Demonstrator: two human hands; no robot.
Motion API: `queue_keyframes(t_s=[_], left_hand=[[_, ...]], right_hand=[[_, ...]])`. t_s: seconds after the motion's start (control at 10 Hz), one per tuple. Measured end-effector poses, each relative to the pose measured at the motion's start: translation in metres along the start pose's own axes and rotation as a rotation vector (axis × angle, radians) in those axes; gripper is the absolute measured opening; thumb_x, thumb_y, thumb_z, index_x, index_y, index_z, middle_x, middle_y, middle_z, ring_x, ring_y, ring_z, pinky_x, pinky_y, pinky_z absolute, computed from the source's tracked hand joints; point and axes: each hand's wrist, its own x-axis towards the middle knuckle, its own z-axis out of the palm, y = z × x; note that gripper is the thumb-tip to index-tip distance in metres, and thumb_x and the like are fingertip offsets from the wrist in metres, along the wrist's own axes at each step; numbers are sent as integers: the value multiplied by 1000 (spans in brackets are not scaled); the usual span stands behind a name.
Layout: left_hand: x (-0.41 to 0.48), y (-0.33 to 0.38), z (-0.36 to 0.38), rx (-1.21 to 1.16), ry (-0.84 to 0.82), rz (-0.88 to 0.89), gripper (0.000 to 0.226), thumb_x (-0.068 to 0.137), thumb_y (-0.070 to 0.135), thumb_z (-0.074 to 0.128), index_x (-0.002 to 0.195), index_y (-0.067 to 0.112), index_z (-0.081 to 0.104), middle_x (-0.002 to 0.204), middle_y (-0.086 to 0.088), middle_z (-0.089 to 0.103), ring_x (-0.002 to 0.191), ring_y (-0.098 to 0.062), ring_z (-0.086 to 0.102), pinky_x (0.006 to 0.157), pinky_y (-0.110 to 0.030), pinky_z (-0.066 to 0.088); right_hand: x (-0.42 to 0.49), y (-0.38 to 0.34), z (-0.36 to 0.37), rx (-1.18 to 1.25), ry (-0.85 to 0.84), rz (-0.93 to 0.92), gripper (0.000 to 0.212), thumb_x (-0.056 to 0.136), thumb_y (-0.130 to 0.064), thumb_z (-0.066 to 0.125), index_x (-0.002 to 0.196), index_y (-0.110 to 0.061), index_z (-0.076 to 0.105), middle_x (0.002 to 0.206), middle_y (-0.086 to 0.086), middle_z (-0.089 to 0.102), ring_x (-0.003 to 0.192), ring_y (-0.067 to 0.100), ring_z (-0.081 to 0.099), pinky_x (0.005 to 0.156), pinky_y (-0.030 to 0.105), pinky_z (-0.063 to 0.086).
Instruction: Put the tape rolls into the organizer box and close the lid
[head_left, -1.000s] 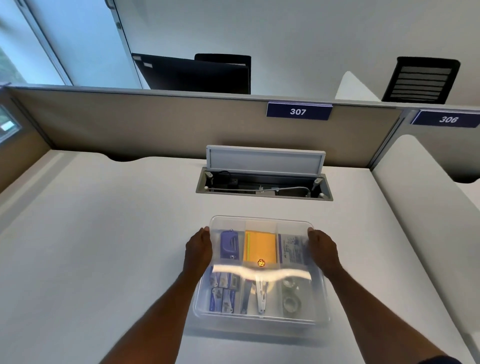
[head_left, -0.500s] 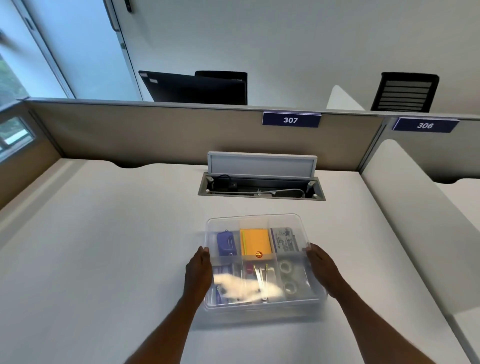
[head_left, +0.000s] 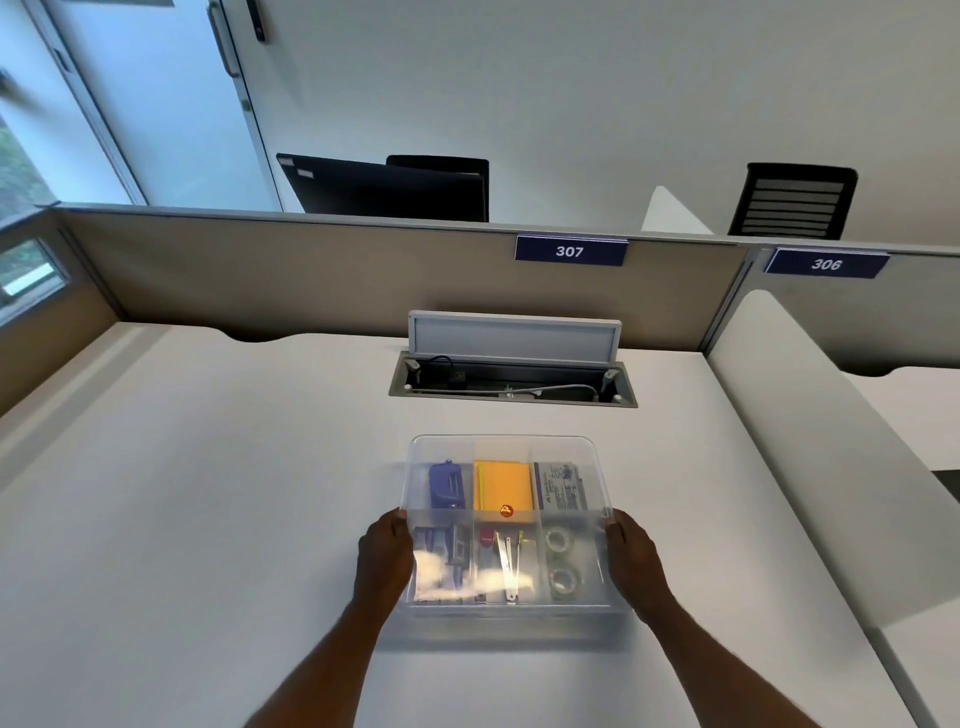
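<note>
A clear plastic organizer box sits on the white desk, its translucent lid lying over it. Two clear tape rolls lie in the near right compartment, one behind the other. My left hand presses against the box's left side. My right hand holds the right side, with fingers at the lid's edge. Other compartments hold a purple stapler, an orange pad, a printed packet and small metal tools.
Behind the box, an open cable hatch with a raised flap is set into the desk. A beige partition labelled 307 runs along the back. A white divider bounds the desk on the right.
Both hands slid back along the box's sides toward me, from its far corners to its middle. The lid has settled flatter on the box.
</note>
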Motion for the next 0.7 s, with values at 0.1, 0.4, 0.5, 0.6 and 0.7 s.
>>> queue_keyframes(t_s=[0.1, 0.4, 0.5, 0.6, 0.7], left_hand=[[2, 0, 1, 20, 6, 8, 35, 100, 19, 34, 79, 8, 61, 78, -13, 66, 73, -29, 62, 71, -36, 49], [1, -2, 1, 5, 13, 18, 35, 99, 16, 34, 74, 10, 57, 76, -14, 65, 76, -33, 63, 74, -43, 51], [-1, 2, -3, -5, -14, 51, 35, 101, 20, 34, 74, 14, 56, 79, -14, 67, 82, -36, 65, 77, -46, 53], [1, 6, -2, 120, -88, 53, 48, 100, 37, 34, 131, 3, 49, 137, -17, 55, 127, -33, 51, 109, -45, 40], [8, 23, -4, 232, -111, 166, 69, 96, 52, 27, 150, 12, 15, 160, -7, 18, 147, -22, 19, 116, -36, 19]], right_hand=[[-3, -4, 1, -27, 22, -7, 28, 100, -16, 36, 91, -5, 59, 80, 8, 64, 73, 24, 57, 63, 28, 40], [-6, -8, 1, -66, 65, 28, 30, 100, -18, 36, 75, -6, 49, 66, 10, 59, 65, 31, 54, 62, 37, 41], [-9, -13, -2, -97, 61, 57, 34, 99, -23, 39, 69, -9, 46, 63, 7, 57, 65, 31, 54, 66, 41, 45], [-10, -17, 0, -289, 89, 50, 35, 97, -38, 42, 83, -10, 57, 81, 11, 65, 81, 34, 62, 70, 38, 48], [-8, -29, 3, -550, 213, -67, 48, 94, -48, 40, 101, -4, 59, 95, 16, 64, 88, 36, 63, 69, 39, 51]])
